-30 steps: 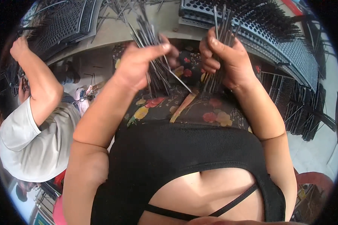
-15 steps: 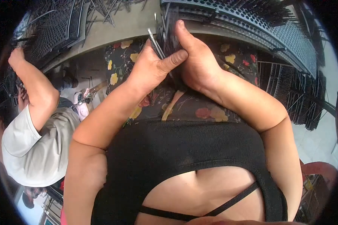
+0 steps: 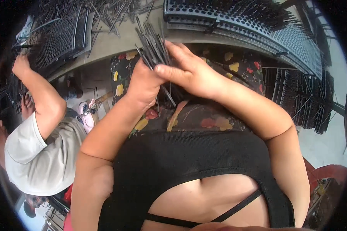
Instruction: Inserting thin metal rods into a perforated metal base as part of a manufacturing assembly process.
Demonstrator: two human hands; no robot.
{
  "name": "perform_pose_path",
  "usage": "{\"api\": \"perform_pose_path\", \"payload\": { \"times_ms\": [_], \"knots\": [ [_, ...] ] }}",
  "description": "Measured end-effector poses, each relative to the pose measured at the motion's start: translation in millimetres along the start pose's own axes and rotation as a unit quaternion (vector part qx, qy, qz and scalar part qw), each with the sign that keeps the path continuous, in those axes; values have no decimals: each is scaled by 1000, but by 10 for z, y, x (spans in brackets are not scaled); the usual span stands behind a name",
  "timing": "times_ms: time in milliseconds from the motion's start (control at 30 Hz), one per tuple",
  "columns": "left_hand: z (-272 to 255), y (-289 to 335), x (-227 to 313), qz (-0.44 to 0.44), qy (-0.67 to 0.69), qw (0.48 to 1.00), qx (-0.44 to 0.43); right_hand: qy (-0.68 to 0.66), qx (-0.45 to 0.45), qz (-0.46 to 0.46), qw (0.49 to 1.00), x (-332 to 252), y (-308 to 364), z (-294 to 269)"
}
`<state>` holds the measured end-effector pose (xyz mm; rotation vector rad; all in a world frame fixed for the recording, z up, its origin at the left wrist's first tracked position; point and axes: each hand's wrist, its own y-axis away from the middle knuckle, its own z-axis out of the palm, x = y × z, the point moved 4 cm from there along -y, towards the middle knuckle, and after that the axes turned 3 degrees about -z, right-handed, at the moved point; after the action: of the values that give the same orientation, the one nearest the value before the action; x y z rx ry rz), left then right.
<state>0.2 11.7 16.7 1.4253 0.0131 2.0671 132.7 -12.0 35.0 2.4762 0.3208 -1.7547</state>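
Past held rods (image 3: 152,40), loose rods (image 3: 112,13) lie on tbl (image 3: 113,44) btwn perf. racks (image 3: 250,29).

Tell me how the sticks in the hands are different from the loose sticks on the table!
The held sticks are bunched together and point roughly the same way, while the loose sticks are scattered and cross at many angles. The held sticks are between the left hand and right hand; the loose sticks lie on the table. Both are thin, long and dark.
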Motion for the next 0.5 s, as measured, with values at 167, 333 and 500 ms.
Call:
{"api": "perform_pose_path", "payload": {
  "times_ms": [167, 333, 500],
  "knots": [
    [267, 4, 108, 10, -191, 977, -93, -17, 209, -199, 957, -220, -100, -341],
    [371, 23, 116, -43, -192, 968, -155, 0, 205, -207, 957, -244, -85, -353],
    [21, -9, -196, -149, -18, 974, -167, 28, 213, -182, 959, -49, -34, -157]
  ]
}}
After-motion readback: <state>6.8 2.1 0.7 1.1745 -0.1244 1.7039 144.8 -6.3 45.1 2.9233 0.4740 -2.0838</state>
